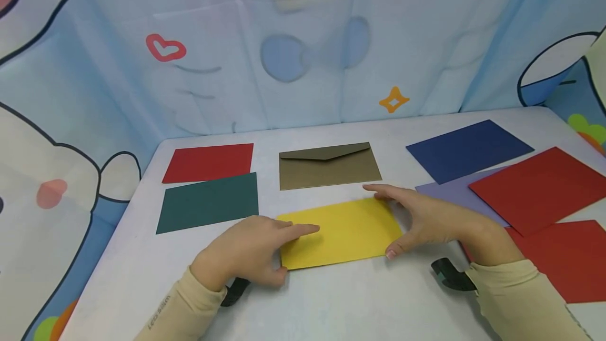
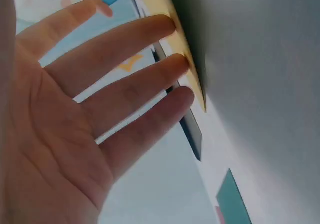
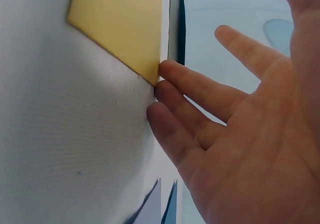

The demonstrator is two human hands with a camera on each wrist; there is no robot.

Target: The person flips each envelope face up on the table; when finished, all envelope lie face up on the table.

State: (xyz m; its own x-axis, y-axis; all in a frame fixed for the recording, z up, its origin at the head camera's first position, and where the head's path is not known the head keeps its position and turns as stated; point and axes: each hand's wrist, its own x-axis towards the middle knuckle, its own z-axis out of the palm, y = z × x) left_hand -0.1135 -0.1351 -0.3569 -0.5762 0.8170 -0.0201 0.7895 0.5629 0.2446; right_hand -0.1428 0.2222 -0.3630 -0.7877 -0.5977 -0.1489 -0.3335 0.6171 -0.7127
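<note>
A flat yellow rectangle of paper [image 1: 347,236], the size of the envelope behind it, lies at the middle of the table between my two hands. My left hand [image 1: 253,249] is at its left end, index finger extended over the top. In the left wrist view the fingers are spread and nearly straight, their tips against the yellow paper's edge [image 2: 175,39]. On the other side, my right hand [image 1: 428,217] spans the right end, thumb near the front corner. Its fingertips meet the yellow paper's corner [image 3: 120,29] in the right wrist view, without curling round it.
Behind the yellow paper lies a bronze-brown envelope [image 1: 329,171] with its flap showing. Red [image 1: 208,164] and green [image 1: 208,204] rectangles lie at left. Blue [image 1: 468,149], purple [image 1: 461,196] and two red ones [image 1: 544,191] overlap at right. A patterned curtain [image 1: 326,93] stands behind.
</note>
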